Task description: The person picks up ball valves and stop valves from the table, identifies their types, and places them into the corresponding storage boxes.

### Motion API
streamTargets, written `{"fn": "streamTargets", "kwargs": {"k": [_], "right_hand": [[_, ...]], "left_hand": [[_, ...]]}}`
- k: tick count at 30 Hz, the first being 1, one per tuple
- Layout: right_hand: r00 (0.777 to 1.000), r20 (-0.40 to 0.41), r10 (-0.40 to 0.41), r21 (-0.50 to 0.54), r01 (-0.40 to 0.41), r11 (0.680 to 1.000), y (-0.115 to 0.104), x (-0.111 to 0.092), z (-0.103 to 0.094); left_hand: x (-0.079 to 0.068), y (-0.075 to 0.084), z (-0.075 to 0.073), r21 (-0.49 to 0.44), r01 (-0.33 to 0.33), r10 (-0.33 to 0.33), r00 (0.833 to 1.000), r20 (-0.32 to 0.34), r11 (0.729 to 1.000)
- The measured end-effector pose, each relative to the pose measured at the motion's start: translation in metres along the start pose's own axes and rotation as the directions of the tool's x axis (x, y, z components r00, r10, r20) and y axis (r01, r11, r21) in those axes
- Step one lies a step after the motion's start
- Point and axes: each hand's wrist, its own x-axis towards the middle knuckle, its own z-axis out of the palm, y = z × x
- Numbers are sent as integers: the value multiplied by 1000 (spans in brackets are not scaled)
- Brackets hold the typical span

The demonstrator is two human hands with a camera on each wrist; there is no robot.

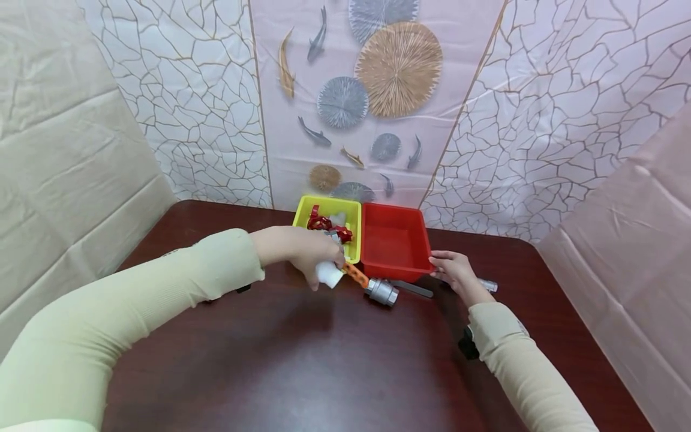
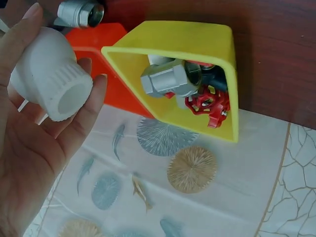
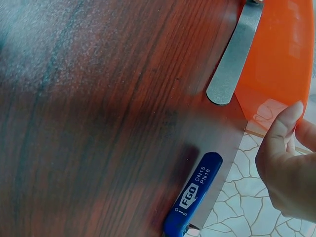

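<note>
In my left hand (image 1: 313, 249) I hold a white plastic pipe elbow (image 2: 54, 74), its ribbed open end facing outward in the left wrist view. This hand is just in front of the yellow bin (image 2: 173, 37), which contains a silver metal fitting (image 2: 165, 79) and red valve handwheels (image 2: 211, 103). My right hand (image 1: 456, 273) pinches the near right corner of the red bin (image 1: 396, 240), with thumb and fingers at its rim (image 3: 284, 163). The bin shows no contents in the head view.
A metal valve (image 1: 382, 292) with a flat grey lever (image 3: 237, 54) lies before the red bin. Beside it is an orange strip with dark holes (image 1: 356, 275). A blue valve handle (image 3: 192, 195) lies right of the red bin. Patterned cloth (image 1: 345, 108) hangs behind the table.
</note>
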Motion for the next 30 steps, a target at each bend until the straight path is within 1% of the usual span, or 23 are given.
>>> {"fn": "streamTargets", "kwargs": {"k": [2,5,10,13,17,20,23,25,30], "right_hand": [[1000,0,5,9,-5,1000,1,0,0],[1000,-10,6,2,-6,1000,2,-1,-1],[1000,-20,8,-17,-8,1000,0,-2,-2],[1000,-19,11,-16,-11,1000,0,0,-1],[1000,-16,16,-13,-16,1000,-1,3,2],[1000,-20,20,-3,-20,1000,-2,4,3],[999,-27,21,12,-20,1000,-1,4,2],[999,-30,20,20,-20,1000,0,3,1],[999,-30,19,23,-19,1000,1,4,1]], "left_hand": [[8,-1,-2,-11,-2,2,1000,-4,1000],[19,-3,-1,-29,-4,3,999,-34,1000],[33,-7,1,-14,-7,5,993,-117,1000],[39,-10,-1,-12,-1,-1,988,-155,1000],[46,-15,-5,-24,40,-43,984,-172,999],[52,-17,-7,-51,66,-75,977,-202,997],[60,-19,-8,-89,74,-94,964,-247,993],[66,-20,-7,-100,75,-101,956,-276,992],[81,-23,-4,-106,94,-124,938,-324,990]]}}
